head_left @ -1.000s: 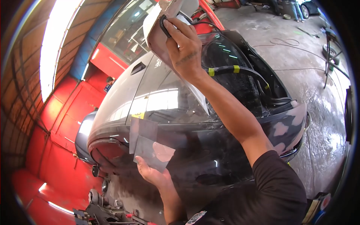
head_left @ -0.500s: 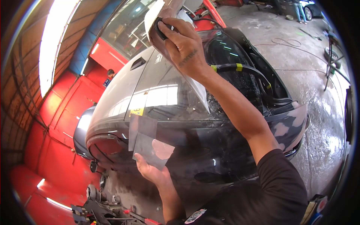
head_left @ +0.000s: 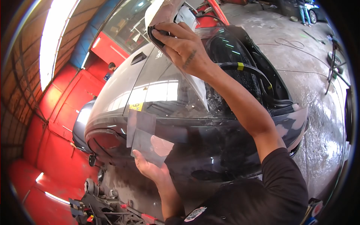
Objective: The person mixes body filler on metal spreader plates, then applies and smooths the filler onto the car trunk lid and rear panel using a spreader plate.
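Note:
My left hand [head_left: 152,167] is closed on the edge of a grey flat putty board [head_left: 145,144]. Pinkish putty [head_left: 162,145] lies in a smooth patch on its right part. A second grey sheet [head_left: 140,122] shows behind the board's upper edge; how the two join is unclear. Raised high, my right hand [head_left: 185,48] pinches a black spreader [head_left: 154,36] at the edge of a pale curved panel [head_left: 163,15] on the car. My fingers partly cover the spreader.
A dark car [head_left: 176,146] fills the middle, with pale patches [head_left: 288,125] at its right end. Metal parts [head_left: 101,208] lie at lower left. A hose [head_left: 288,43] crosses the floor, near a stand [head_left: 333,63]. A person [head_left: 110,71] is at back left, another [head_left: 303,13] at upper right.
My right hand and the black spreader have moved slightly left and down along the panel's edge. My left hand keeps its hold on the board, and the whole view has shifted a little.

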Available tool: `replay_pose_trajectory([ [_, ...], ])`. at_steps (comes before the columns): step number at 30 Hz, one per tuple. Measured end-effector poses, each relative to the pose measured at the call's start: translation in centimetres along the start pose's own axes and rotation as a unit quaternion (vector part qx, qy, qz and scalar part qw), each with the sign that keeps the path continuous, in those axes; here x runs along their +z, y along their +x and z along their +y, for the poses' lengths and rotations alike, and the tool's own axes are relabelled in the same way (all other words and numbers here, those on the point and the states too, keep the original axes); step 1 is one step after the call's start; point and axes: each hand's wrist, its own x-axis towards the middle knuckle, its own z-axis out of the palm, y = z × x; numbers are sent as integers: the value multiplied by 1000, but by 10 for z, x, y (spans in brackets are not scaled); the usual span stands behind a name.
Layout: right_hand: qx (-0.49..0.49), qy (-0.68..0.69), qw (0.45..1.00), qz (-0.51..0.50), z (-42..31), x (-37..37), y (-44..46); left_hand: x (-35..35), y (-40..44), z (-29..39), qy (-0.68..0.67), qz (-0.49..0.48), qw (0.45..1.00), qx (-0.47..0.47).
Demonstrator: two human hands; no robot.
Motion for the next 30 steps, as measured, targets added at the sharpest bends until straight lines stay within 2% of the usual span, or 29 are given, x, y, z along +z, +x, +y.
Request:
replay_pose_trajectory([
  [15, -48, 14, 998, -43, 8, -15, -10, 7, -11, 1, 16, 49, 999, 3],
  [30, -32, 52, 992, -108, 9, -45, -46, 24, -19, 0, 5, 22, 1000, 10],
])
